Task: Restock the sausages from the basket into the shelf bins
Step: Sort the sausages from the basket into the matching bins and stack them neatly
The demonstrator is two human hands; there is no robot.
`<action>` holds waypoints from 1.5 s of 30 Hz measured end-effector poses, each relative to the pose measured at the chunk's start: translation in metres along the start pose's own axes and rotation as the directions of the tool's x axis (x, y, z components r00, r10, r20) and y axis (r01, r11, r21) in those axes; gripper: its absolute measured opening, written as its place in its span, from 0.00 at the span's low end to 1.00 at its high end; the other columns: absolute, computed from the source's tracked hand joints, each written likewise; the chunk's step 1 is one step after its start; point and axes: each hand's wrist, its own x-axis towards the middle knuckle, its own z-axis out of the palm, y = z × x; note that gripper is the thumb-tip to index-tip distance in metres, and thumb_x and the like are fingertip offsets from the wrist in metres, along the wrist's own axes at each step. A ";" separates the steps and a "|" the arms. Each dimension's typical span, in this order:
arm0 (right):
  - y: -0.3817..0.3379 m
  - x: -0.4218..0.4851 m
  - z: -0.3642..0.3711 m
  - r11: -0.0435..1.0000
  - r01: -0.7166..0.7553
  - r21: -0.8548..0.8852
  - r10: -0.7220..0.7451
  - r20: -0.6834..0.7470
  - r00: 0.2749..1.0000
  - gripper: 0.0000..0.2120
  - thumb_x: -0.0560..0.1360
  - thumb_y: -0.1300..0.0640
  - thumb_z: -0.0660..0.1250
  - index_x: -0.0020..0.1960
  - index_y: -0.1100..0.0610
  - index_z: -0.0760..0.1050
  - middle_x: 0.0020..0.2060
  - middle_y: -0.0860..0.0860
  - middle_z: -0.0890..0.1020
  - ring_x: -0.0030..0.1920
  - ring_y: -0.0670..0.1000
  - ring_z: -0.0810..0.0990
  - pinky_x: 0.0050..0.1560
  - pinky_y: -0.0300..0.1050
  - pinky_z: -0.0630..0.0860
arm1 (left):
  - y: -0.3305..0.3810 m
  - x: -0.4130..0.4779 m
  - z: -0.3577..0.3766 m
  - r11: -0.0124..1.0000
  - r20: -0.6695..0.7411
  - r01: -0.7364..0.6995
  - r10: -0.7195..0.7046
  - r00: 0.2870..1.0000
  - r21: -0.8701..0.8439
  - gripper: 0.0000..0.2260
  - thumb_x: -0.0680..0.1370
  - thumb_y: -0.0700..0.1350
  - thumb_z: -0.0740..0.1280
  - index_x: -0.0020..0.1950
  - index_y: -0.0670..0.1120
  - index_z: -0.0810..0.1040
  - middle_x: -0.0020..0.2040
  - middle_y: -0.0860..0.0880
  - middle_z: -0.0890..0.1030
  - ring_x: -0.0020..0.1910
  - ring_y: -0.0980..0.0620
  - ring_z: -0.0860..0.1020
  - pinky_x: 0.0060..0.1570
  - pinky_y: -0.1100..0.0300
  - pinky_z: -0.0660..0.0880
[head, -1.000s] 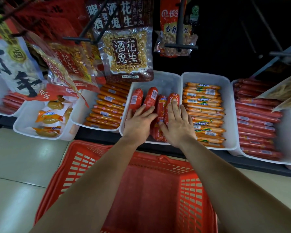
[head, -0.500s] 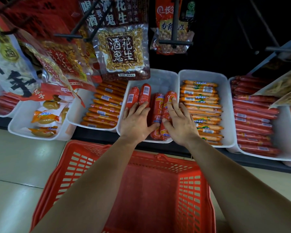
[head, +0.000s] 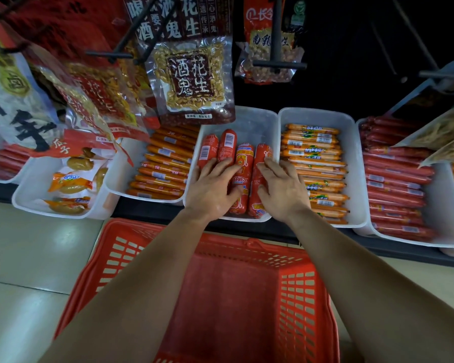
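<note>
Now we press our left hand (head: pixel 212 190) and right hand (head: pixel 281 190) flat on the fat red sausages (head: pixel 244 167) lying side by side in the middle white bin (head: pixel 254 119). Our fingers (head: pixel 222 163) are spread and loosely straight, gripping nothing. The red basket (head: pixel 131 247) sits just below the shelf (head: pixel 152 211).

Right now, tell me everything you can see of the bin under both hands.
Translucent white plastic bin, rounded corners, rim lip. It sits on the shelf between the left bin and right bin. Back part bare; four fat red sausages show, lying lengthwise side by side. Left hand and right hand rest on them, fingers fairly straight. A hanging peanut bag hides its back left corner.
</note>
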 end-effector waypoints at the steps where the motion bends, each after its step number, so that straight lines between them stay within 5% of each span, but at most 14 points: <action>1: 0.000 0.002 -0.001 1.000 -0.005 0.009 0.005 -0.002 1.000 0.28 0.80 0.45 0.57 0.79 0.48 0.58 0.78 0.45 0.59 0.76 0.55 0.54 0.73 0.58 0.60 | 0.003 0.002 0.001 0.999 0.020 -0.001 0.001 1.000 0.039 0.29 0.78 0.68 0.54 0.79 0.63 0.55 0.81 0.58 0.53 0.80 0.49 0.48 0.77 0.41 0.49; 4: -0.001 0.003 -0.001 0.999 -0.027 0.024 0.027 0.004 1.000 0.29 0.80 0.44 0.56 0.79 0.48 0.55 0.77 0.45 0.59 0.75 0.55 0.55 0.73 0.58 0.60 | 0.000 0.002 0.006 0.992 0.088 0.004 -0.016 0.996 0.126 0.35 0.77 0.72 0.49 0.80 0.61 0.46 0.82 0.55 0.40 0.80 0.49 0.40 0.77 0.42 0.44; 7: -0.003 -0.006 0.002 0.998 -0.034 0.058 0.033 0.013 0.999 0.29 0.80 0.45 0.56 0.80 0.48 0.56 0.78 0.44 0.59 0.75 0.54 0.54 0.74 0.58 0.61 | -0.003 -0.004 0.006 0.996 0.064 0.015 -0.021 0.998 0.088 0.35 0.79 0.70 0.50 0.82 0.56 0.49 0.81 0.54 0.39 0.80 0.52 0.41 0.78 0.46 0.42; 11: 0.000 -0.017 0.002 0.997 -0.040 0.069 0.040 -0.004 0.999 0.28 0.79 0.47 0.58 0.78 0.48 0.60 0.74 0.44 0.65 0.73 0.53 0.58 0.72 0.56 0.61 | -0.001 -0.014 0.003 0.998 0.029 0.009 -0.010 1.000 0.057 0.30 0.80 0.65 0.55 0.80 0.56 0.57 0.82 0.53 0.47 0.81 0.52 0.48 0.78 0.48 0.46; 15: -0.007 0.001 -0.010 1.000 -0.001 0.018 0.003 -0.092 0.996 0.23 0.78 0.47 0.59 0.72 0.50 0.70 0.69 0.47 0.70 0.69 0.55 0.63 0.71 0.56 0.63 | -0.004 -0.019 -0.007 0.999 -0.084 0.003 -0.006 0.996 -0.032 0.22 0.79 0.59 0.61 0.72 0.55 0.74 0.77 0.53 0.67 0.76 0.51 0.64 0.73 0.49 0.65; 18: -0.022 0.026 -0.014 0.998 0.058 0.033 -0.056 -0.038 0.998 0.26 0.79 0.45 0.59 0.75 0.49 0.65 0.75 0.47 0.64 0.75 0.54 0.58 0.74 0.58 0.58 | -0.009 -0.018 -0.016 0.998 -0.210 -0.018 0.007 0.978 -0.053 0.15 0.78 0.55 0.64 0.60 0.51 0.83 0.64 0.54 0.80 0.66 0.52 0.73 0.61 0.50 0.76; 21: -0.032 0.054 -0.008 0.994 0.106 0.028 -0.108 0.093 0.990 0.30 0.80 0.43 0.57 0.80 0.49 0.56 0.79 0.47 0.55 0.79 0.54 0.52 0.78 0.57 0.49 | -0.019 -0.021 -0.015 0.997 -0.262 -0.009 -0.011 0.965 -0.074 0.14 0.77 0.55 0.65 0.55 0.50 0.84 0.57 0.54 0.81 0.60 0.51 0.75 0.56 0.51 0.77; 24: -0.039 0.082 -0.005 0.998 0.061 0.007 -0.061 0.124 0.990 0.32 0.81 0.39 0.53 0.81 0.49 0.50 0.81 0.48 0.52 0.79 0.54 0.51 0.78 0.57 0.49 | -0.027 -0.026 -0.012 0.995 -0.247 0.060 -0.076 0.966 -0.074 0.20 0.78 0.55 0.63 0.67 0.49 0.76 0.69 0.51 0.73 0.68 0.48 0.71 0.62 0.50 0.74; 28: -0.044 0.089 0.003 0.999 0.035 -0.013 -0.032 0.179 0.983 0.34 0.79 0.38 0.53 0.81 0.47 0.47 0.80 0.47 0.54 0.79 0.55 0.50 0.78 0.59 0.46 | -0.033 -0.023 -0.015 0.968 -0.033 0.169 -0.178 0.983 -0.187 0.32 0.80 0.58 0.62 0.81 0.51 0.56 0.81 0.54 0.56 0.80 0.52 0.51 0.75 0.51 0.61; 35: -0.029 0.061 -0.002 0.994 0.099 -0.041 -0.095 0.103 0.990 0.35 0.78 0.39 0.57 0.80 0.47 0.49 0.80 0.50 0.50 0.79 0.56 0.48 0.78 0.57 0.45 | -0.030 -0.018 -0.012 0.978 -0.022 0.158 -0.162 0.987 -0.137 0.35 0.80 0.59 0.61 0.82 0.48 0.52 0.82 0.51 0.52 0.81 0.51 0.47 0.78 0.48 0.52; 40: -0.018 0.027 0.017 0.989 -0.004 -0.145 0.020 0.106 0.994 0.34 0.82 0.39 0.44 0.81 0.54 0.38 0.79 0.55 0.36 0.79 0.55 0.36 0.79 0.56 0.43 | -0.003 -0.002 0.000 0.998 0.038 0.066 -0.065 0.997 -0.008 0.34 0.83 0.62 0.50 0.81 0.49 0.37 0.82 0.48 0.39 0.79 0.50 0.35 0.77 0.52 0.36; 45: -0.020 0.023 0.023 0.981 -0.019 -0.195 0.038 0.093 0.995 0.32 0.82 0.40 0.39 0.80 0.52 0.35 0.79 0.54 0.33 0.78 0.54 0.33 0.78 0.60 0.41 | -0.003 -0.003 0.009 0.993 0.081 0.064 -0.072 0.994 0.096 0.31 0.84 0.60 0.44 0.80 0.47 0.33 0.81 0.46 0.36 0.78 0.46 0.31 0.77 0.49 0.34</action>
